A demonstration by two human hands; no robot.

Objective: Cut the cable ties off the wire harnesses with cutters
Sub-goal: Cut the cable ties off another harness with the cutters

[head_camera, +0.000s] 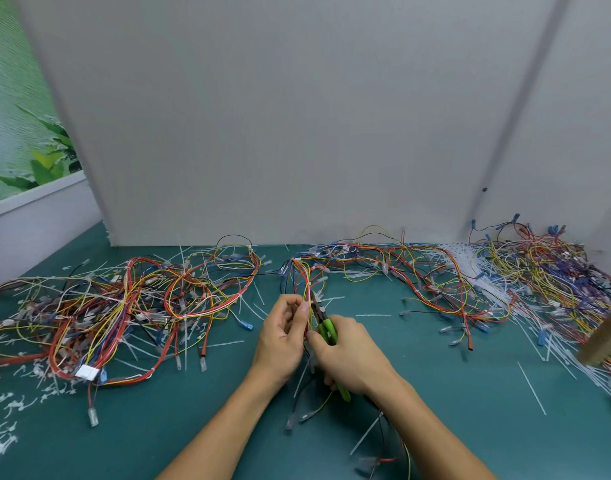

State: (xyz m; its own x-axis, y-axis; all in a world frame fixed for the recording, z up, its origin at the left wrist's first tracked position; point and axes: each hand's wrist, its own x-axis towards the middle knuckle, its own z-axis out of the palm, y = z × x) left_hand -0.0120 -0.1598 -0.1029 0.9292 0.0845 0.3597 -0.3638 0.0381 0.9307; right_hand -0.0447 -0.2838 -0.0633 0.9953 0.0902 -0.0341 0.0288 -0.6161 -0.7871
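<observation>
My left hand [283, 336] pinches a bundle of red and yellow wires, the wire harness [306, 282], which runs up from between my hands toward the back wall. My right hand [349, 355] grips green-handled cutters [326, 329], jaws pointing up and touching the bundle just right of my left thumb. A white cable tie [307, 283] wraps the harness a little above the jaws. The lower ends of the harness hang under my wrists, partly hidden.
A big tangle of harnesses [124, 306] lies at the left, another pile [539, 278] at the right with loose white ties [470, 261]. Cut tie scraps [6, 441] dot the green mat [158, 427]. A grey wall stands behind. A brown object [605, 341] sits at the right edge.
</observation>
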